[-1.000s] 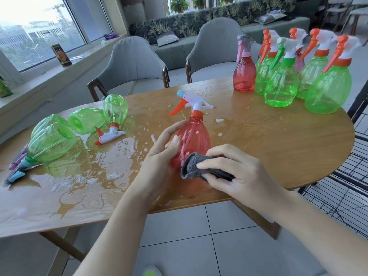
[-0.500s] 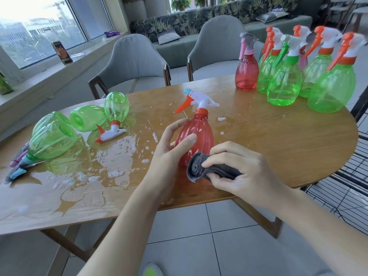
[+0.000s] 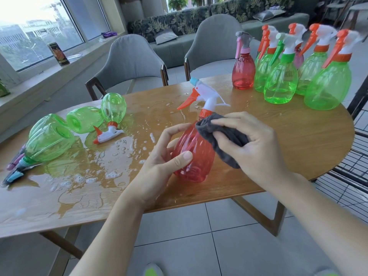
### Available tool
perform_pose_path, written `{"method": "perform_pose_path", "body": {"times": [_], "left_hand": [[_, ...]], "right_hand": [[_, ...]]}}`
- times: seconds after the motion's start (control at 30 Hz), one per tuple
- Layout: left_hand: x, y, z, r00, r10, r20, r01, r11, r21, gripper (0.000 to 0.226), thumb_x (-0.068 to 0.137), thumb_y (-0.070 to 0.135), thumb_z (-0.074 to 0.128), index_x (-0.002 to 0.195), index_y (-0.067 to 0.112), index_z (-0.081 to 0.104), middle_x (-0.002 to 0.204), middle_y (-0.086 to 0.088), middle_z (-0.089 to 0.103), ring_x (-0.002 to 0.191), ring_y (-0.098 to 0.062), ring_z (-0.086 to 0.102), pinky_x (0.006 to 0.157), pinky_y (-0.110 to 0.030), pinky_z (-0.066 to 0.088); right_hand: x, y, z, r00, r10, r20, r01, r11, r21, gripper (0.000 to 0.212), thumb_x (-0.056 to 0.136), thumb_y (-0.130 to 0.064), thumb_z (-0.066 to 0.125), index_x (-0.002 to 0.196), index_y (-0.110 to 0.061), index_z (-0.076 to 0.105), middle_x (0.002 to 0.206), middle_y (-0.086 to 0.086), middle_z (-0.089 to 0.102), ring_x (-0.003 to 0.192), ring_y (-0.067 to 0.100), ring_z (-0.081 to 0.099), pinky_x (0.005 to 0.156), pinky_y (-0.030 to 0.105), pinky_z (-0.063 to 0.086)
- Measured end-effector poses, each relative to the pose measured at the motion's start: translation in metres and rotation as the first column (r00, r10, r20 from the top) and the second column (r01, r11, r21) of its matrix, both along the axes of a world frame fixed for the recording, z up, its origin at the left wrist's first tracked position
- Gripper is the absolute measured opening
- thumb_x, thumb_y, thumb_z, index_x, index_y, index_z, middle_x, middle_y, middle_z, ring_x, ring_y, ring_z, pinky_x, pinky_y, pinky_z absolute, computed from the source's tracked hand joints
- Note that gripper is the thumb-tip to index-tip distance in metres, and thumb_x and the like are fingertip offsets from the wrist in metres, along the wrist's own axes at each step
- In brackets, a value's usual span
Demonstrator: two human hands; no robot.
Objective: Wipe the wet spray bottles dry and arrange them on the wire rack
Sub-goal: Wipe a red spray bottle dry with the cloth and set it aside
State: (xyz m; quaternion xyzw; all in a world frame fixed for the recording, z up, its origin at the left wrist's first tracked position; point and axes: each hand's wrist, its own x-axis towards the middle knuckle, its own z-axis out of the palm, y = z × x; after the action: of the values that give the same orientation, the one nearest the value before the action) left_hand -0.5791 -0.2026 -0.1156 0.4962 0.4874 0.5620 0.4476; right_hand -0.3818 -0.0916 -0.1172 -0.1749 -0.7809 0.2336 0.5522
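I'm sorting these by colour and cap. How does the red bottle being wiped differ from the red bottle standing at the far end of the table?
The red bottle being wiped has a white sprayer with an orange trigger; the far red bottle has a grey and pink one. The first is tilted, gripped by the left hand while the right hand presses a grey cloth on it; the far one stands upright, untouched. Both are translucent red.

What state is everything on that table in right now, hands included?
Red bottle: tilted, held, being wiped.
Left hand: grips the red bottle.
Right hand: holds the grey cloth.
Green bottles: lying in water.
Standing bottles: upright, grouped.
Table: wet on the left.
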Motion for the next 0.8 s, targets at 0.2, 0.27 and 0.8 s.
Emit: {"method": "perform_pose_path", "body": {"times": [0.2, 0.27, 0.8], "left_hand": [[-0.002, 0.001, -0.002, 0.996, 0.009, -0.085, -0.006, 0.999, 0.036, 0.055, 0.095, 0.028, 0.075, 0.147, 0.035, 0.058, 0.151, -0.009, 0.06, 0.14, -0.037, 0.058, 0.117, -0.063, 0.044], [-0.002, 0.003, -0.002, 0.991, 0.029, -0.13, -0.022, 0.998, 0.057, 0.05, 0.098, 0.025, 0.066, 0.146, 0.037, 0.059, 0.155, -0.006, 0.057, 0.146, -0.037, 0.051, 0.119, -0.068, 0.039], [0.003, 0.004, 0.0, 0.988, 0.084, -0.132, -0.07, 0.992, 0.103, 0.039, 0.103, 0.038, 0.064, 0.142, 0.04, 0.059, 0.153, -0.004, 0.059, 0.144, -0.033, 0.054, 0.118, -0.065, 0.041]], "right_hand": [[0.0, -0.005, -0.004, 0.997, 0.039, -0.06, -0.053, 0.969, -0.243, 0.021, 0.092, -0.012, 0.073, 0.11, -0.024, 0.073, 0.109, -0.006, 0.073, 0.107, 0.015, 0.07, 0.094, 0.036, 0.056], [0.0, -0.009, -0.008, 0.995, 0.074, -0.061, -0.087, 0.96, -0.265, 0.02, 0.09, -0.013, 0.074, 0.107, -0.023, 0.074, 0.108, -0.004, 0.073, 0.108, 0.017, 0.07, 0.096, 0.041, 0.056], [-0.003, -0.016, -0.015, 0.993, 0.115, 0.023, -0.11, 0.982, -0.153, 0.02, 0.085, -0.012, 0.076, 0.104, -0.018, 0.076, 0.105, -0.007, 0.071, 0.102, 0.018, 0.069, 0.086, 0.039, 0.058]]}}
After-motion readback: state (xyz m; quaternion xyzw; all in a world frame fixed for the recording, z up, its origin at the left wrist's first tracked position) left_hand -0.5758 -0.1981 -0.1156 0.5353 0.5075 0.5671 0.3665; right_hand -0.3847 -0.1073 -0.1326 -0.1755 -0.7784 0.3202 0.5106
